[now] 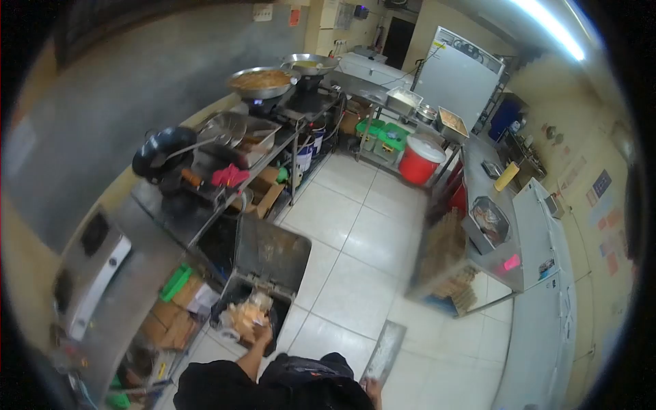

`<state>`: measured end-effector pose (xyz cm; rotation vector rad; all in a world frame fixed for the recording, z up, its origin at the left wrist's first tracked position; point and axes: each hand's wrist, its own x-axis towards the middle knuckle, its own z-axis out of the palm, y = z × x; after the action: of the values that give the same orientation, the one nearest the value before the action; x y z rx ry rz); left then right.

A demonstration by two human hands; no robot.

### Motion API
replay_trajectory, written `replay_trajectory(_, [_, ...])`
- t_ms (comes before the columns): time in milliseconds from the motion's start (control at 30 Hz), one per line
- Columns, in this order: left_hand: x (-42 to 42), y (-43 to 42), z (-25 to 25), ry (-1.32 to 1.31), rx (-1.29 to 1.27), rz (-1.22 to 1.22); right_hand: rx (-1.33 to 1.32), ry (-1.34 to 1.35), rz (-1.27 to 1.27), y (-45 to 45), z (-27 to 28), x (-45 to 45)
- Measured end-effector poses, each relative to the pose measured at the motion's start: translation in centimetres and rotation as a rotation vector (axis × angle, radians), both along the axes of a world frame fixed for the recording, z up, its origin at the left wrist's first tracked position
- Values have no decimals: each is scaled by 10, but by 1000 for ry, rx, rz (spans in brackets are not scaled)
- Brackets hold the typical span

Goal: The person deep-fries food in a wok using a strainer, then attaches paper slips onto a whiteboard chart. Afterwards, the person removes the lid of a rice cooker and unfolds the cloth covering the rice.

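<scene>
My left hand (pixel 261 333) reaches down into an open trash bin (pixel 275 295). Its fingers look curled at a pale scrap in the crumpled trash (pixel 246 316), though what they grip is too small to make out. The bin's hinged lid (pixel 270 249) is tipped back, away from me. Down at my right side, my right hand (pixel 373 388) is closed around the near end of a long, flat metal tray (pixel 388 347), which hangs above the tiled floor.
On my left, a steel counter holds a wok (pixel 164 152), a pink cloth (pixel 230 175) and a burner (pixel 102 280). Large pans of food (pixel 261 82) stand farther back. At right are a steel table with a tray (pixel 486 222), a red bucket (pixel 419 160) and stacked cartons (pixel 447 263).
</scene>
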<state>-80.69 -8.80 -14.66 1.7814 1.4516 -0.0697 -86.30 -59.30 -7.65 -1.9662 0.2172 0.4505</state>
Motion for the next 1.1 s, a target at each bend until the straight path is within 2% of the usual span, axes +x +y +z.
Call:
replay_trajectory(33, [23,-18,1,-97,197,-498,-257,-62,91,11,15,3])
replay_trajectory(67, [62,-33,14,-224,-255,-544,-209,83,26,-39,-98,-7])
replay_trajectory(100, [111,-50,54,-182,-663,-486,-265,189,10,-28,-101,-10])
replay_trajectory(133, [164,-63,65,-130,-618,-742,-278,263,-10,-13,-92,4])
replay_trajectory(200, [278,-89,81,-368,-205,-1145,-282,361,-39,9,-88,46])
replay_trajectory(233, [336,-98,96,-496,-103,-1140,-281,388,-46,17,-89,71])
replay_trajectory(267, [392,-105,99,-502,-176,-1067,-273,403,-55,21,-90,100])
replay_trajectory(333, [514,-103,88,-482,-147,-1027,-248,421,-75,27,-93,162])
replay_trajectory(367, [570,-97,105,-511,-109,-1039,-231,419,-85,24,-94,194])
replay_trajectory(400, [639,-87,45,-733,69,-989,-210,409,-97,23,-94,229])
replay_trajectory(433, [683,-68,88,-763,147,-984,-185,397,-112,19,-93,264])
replay_trajectory(467, [733,-41,87,-878,307,-981,-154,380,-129,13,-93,299])
replay_trajectory(500, [779,-7,88,-805,485,-1026,-111,352,-157,3,-99,333])
replay_trajectory(533, [831,25,93,-858,331,-810,-49,308,-193,-12,-112,371])
replay_trajectory(567, [871,64,120,-649,-192,-600,36,246,-238,-33,-135,405])
replay_trajectory(600, [901,99,154,-686,-400,-469,165,119,-256,-48,-146,445])
replay_trajectory(633, [940,135,164,-716,-422,-349,94,209,-458,-39,-121,512])
replay_trajectory(667, [978,170,168,-749,-442,-228,-117,-380,-109,-31,-76,570])
replay_trajectory(700, [1002,204,177,-812,-452,-230,71,7,-460,-18,-53,628])
replay_trajectory(767, [1061,266,180,-809,-485,-30,149,-171,-515,13,-18,716])
replay_trajectory(800, [1089,300,169,-837,-504,-39,148,-172,-509,34,-11,759])
replay_trajectory(867, [1132,361,129,-870,-582,25,102,44,-650,69,-1,820])
replay_trajectory(900, [1159,390,111,-888,-642,92,98,46,-657,83,-26,846])
replay_trajectory(933, [1180,424,79,-942,-730,101,105,-83,-497,97,-68,860])
replay_trajectory(967, [1192,447,49,-990,-838,101,96,-216,-352,102,-83,870])
replay_trajectory(1000, [1200,458,35,-1030,-903,67,113,-92,-322,143,-36,907])
replay_trajectory(1033, [1209,462,36,-1050,-986,135,123,31,-286,198,34,951])
replay_trajectory(1067, [1214,457,54,-989,-967,200,89,93,-232,216,27,979])
replay_trajectory(1100, [1220,461,51,-985,-1066,273,63,157,-176,234,20,1003])
